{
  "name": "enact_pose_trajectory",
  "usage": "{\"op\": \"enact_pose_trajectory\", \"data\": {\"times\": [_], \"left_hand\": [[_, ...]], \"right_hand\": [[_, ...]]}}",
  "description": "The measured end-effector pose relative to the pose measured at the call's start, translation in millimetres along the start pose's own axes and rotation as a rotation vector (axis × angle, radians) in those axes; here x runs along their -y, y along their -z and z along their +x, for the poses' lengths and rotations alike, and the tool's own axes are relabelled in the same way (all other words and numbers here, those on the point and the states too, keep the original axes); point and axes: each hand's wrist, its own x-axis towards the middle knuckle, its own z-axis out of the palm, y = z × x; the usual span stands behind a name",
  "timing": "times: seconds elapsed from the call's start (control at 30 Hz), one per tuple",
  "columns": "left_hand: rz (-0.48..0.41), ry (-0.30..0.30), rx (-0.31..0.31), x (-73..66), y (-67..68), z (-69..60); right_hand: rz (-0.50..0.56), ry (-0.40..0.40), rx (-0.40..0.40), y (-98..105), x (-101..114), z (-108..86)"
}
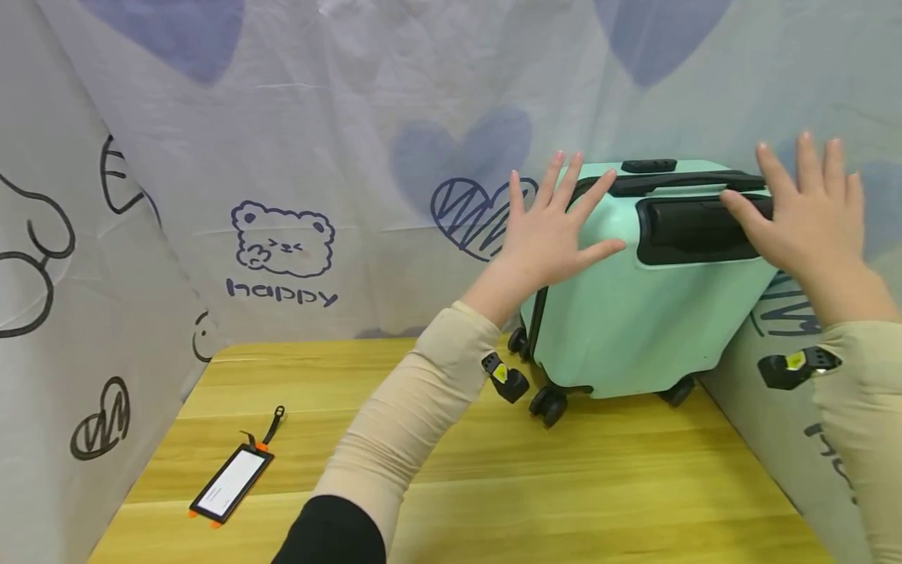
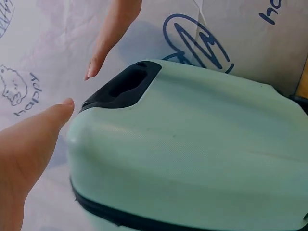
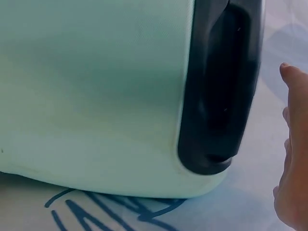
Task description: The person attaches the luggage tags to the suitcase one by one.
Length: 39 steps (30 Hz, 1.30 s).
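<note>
A mint-green suitcase (image 1: 634, 321) stands on its wheels at the back right of the wooden surface. Its black carry handle (image 1: 687, 182) lies across the top, and a black recessed panel (image 1: 698, 229) shows on the near face. My left hand (image 1: 550, 235), fingers spread and straight, is raised in front of the suitcase's left edge. At the right edge my right hand (image 1: 817, 207) is held up the same way, its thumb overlapping the black panel. Both wrist views show a gap between the hands and the shell. Neither hand holds anything.
A black-framed luggage tag (image 1: 231, 483) with orange corners and a black strap (image 1: 275, 424) lies at the left of the wooden surface (image 1: 535, 493). White cloth walls (image 1: 338, 141) with printed drawings stand behind and on both sides, close beside the suitcase at right.
</note>
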Motion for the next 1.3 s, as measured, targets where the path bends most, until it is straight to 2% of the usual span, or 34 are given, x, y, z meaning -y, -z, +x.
{"op": "enact_pose_trajectory", "data": {"times": [0.27,0.47,0.6,0.73,0.83,1.07,1.3], "left_hand": [[-0.031,-0.014,0.019,-21.8,-10.2,15.3],[-0.060,0.009,0.054,-31.6,-15.7,24.7],[-0.116,0.032,0.074,-34.9,-19.4,27.1],[-0.152,0.044,0.070,-35.4,-21.2,26.9],[-0.157,0.040,0.063,-35.1,-21.0,26.2],[-0.185,0.030,0.046,-30.5,-19.5,17.8],[-0.178,0.047,0.020,-18.8,-17.5,1.8]], "right_hand": [[0.060,-0.022,0.063,-22,-21,6.8],[0.109,-0.032,0.081,-33,-30,11.6],[0.176,0.016,0.084,-35,-33,13.4],[0.252,0.085,0.079,-37,-35,15.8],[0.260,0.099,0.067,-39,-34,17.2],[0.258,0.092,0.048,-39,-29,13.3],[0.271,0.081,-0.015,-42,-9,2.2]]}}
